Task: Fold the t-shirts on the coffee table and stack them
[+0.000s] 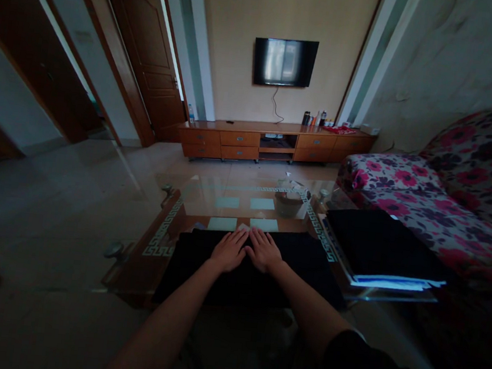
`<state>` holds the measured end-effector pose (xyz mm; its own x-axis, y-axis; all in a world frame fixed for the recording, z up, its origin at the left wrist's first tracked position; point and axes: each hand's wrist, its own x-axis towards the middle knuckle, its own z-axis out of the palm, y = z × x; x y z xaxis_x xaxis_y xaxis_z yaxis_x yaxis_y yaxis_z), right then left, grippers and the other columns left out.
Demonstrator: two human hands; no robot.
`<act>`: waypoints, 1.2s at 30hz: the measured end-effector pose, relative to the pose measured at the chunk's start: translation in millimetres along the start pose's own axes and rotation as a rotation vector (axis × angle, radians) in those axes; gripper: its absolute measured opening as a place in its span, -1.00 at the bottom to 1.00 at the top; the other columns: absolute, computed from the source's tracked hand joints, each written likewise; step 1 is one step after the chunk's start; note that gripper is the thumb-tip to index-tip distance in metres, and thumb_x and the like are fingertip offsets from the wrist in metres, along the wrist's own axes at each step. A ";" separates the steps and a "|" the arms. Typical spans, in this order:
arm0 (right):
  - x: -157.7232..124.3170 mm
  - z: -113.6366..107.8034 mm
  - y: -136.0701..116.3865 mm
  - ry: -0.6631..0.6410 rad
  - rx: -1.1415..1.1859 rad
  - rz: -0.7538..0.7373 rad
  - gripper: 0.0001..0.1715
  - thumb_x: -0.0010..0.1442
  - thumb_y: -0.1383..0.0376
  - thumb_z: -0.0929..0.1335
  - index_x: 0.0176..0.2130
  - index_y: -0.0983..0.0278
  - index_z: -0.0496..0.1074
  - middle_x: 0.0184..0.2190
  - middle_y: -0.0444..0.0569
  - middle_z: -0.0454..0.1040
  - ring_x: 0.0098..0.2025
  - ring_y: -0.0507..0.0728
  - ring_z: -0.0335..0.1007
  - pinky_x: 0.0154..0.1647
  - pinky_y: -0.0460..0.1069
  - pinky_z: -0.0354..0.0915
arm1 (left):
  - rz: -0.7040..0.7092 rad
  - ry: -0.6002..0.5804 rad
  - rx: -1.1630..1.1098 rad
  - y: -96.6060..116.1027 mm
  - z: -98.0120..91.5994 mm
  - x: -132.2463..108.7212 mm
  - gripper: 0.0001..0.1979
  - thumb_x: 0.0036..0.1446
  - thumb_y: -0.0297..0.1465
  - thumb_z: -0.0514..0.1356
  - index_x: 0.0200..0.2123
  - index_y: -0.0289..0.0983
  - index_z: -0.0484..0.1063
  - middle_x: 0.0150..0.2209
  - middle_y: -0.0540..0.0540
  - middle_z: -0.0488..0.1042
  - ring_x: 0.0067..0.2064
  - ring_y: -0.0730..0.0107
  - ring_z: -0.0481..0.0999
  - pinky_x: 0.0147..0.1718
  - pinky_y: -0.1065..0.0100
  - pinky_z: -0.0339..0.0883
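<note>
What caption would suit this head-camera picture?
Flat on a dark cloth over a glass table, left hand and right hand lie side by side.

Two hands are shown, the left hand and the right hand. Two black cloths are counted: the near cloth and the side cloth. One table, one bowl, one television, one cabinet, one sofa and one door are seen.

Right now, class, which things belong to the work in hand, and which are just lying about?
In hand: left hand, right hand, black cloth under both palms.
Lying about: dark folded stack, bowl, television, flowered sofa.
</note>
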<state>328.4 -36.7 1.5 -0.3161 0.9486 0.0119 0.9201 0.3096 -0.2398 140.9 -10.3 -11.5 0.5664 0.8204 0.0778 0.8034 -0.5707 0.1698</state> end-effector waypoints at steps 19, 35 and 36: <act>-65.9 -11.9 114.7 0.119 -0.149 0.367 -0.02 0.35 -0.20 0.02 0.47 0.36 -0.06 0.50 0.03 -0.23 0.51 0.26 -0.42 0.46 0.17 -0.26 | -0.341 0.164 0.089 -71.8 -16.4 -66.9 -0.22 0.28 0.05 -0.02 0.40 -0.31 0.08 0.46 -0.26 -0.02 0.47 0.04 -0.08 0.39 0.04 -0.17; -51.0 -15.6 112.5 0.208 -0.201 0.450 -0.16 0.38 -0.04 0.09 0.43 0.39 0.04 0.49 0.15 -0.22 0.50 0.28 -0.38 0.44 0.22 -0.33 | -0.351 0.307 0.204 -62.9 -30.5 -47.7 -0.44 0.33 -0.20 -0.03 0.30 -0.32 0.29 0.38 -0.28 0.20 0.40 0.01 0.14 0.38 0.00 -0.10; -52.5 -16.3 106.2 0.216 -0.212 0.439 -0.19 0.39 -0.02 0.08 0.43 0.36 0.05 0.50 0.12 -0.24 0.50 0.29 -0.42 0.43 0.26 -0.37 | -0.314 0.297 0.203 -54.6 -32.3 -47.8 -0.45 0.35 -0.21 -0.04 0.30 -0.30 0.30 0.37 -0.26 0.21 0.40 0.03 0.14 0.39 0.01 -0.12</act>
<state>446.5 -52.6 -8.8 0.1433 0.9768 0.1592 0.9888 -0.1343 -0.0655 64.0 -17.2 7.2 0.2369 0.9116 0.3358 0.9637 -0.2642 0.0374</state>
